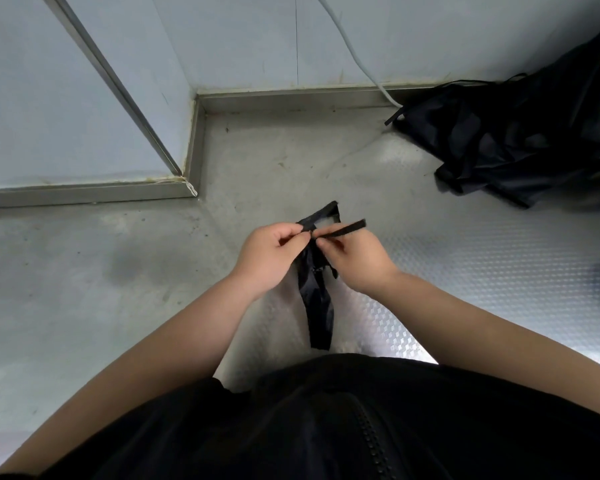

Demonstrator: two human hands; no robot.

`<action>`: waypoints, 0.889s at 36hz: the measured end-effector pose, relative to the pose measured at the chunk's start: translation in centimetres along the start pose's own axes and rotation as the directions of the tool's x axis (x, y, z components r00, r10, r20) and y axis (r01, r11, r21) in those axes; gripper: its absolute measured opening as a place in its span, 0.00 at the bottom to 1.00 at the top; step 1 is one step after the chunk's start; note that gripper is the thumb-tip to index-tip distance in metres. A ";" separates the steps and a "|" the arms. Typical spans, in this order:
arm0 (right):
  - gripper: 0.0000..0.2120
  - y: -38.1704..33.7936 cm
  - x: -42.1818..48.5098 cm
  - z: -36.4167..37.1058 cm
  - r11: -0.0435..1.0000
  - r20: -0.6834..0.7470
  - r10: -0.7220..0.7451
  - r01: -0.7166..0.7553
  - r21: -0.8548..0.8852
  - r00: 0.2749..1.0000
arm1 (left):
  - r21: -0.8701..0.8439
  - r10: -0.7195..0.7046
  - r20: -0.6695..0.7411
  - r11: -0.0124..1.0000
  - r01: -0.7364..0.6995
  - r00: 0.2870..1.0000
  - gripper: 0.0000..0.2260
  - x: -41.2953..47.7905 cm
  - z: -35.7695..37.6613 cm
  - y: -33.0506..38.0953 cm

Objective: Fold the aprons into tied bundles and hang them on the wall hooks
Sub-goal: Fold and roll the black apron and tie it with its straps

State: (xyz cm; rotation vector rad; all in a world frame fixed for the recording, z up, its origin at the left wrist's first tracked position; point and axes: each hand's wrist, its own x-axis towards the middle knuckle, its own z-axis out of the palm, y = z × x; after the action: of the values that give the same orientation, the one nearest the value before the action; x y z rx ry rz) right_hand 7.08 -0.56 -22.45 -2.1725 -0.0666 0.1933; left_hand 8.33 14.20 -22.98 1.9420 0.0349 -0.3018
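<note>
A black apron [316, 289], folded into a narrow bundle, hangs between my hands above the metal floor. My left hand [267, 258] pinches one black strap at the bundle's top, where a loop of strap sticks up. My right hand [354, 259] pinches the other strap [347, 228], whose free end points up and to the right. The two hands nearly touch at the fingertips. No wall hooks are in view.
A heap of black aprons [520, 140] with loose straps lies at the right against the wall base. A white cable [357, 53] runs down the pale wall behind it. A metal skirting [291, 98] and a wall corner stand at the left. My dark clothing fills the bottom.
</note>
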 end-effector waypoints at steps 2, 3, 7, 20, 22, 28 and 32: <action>0.10 0.1 -0.1 0.0 0.967 -0.040 -0.203 0.193 -0.168 0.978 | 0.194 0.054 0.056 0.979 -0.064 0.997 0.10 0.1 -0.3 0.4; 0.10 0.4 -0.2 0.1 0.943 -0.039 -0.259 0.244 -0.229 0.965 | 0.274 0.086 0.092 0.956 -0.108 0.992 0.10 0.1 -0.4 0.7; 0.10 0.8 0.2 0.1 0.942 -0.029 -0.250 0.236 -0.239 0.968 | 0.425 0.134 0.185 0.882 -0.202 0.974 0.09 0.0 -1.1 1.4; 0.05 -0.3 1.1 -0.3 0.848 0.052 0.319 -0.309 0.430 0.946 | 0.384 0.233 0.081 0.890 -0.247 0.969 0.06 -0.4 -0.7 0.7; 0.08 -0.5 1.0 -0.6 0.933 0.056 0.243 -0.249 0.259 0.969 | 0.380 0.269 0.071 0.883 -0.275 0.961 0.06 -0.5 -0.5 0.5; 0.10 -1.0 0.5 -0.9 0.955 0.232 -0.080 0.141 -0.262 0.969 | 0.321 0.290 0.022 0.904 -0.282 0.957 0.05 -0.6 -0.4 -0.1; 0.10 -0.7 0.4 -0.7 0.949 0.181 -0.095 0.144 -0.282 0.979 | 0.255 0.250 0.014 0.935 -0.245 0.968 0.06 -0.5 -0.4 0.0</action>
State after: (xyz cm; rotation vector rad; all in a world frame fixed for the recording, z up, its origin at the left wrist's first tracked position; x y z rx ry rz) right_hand 7.64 -0.70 -21.56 -2.4350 -0.3418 0.3108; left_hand 7.91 14.59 -22.75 2.1774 -0.2465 -0.1234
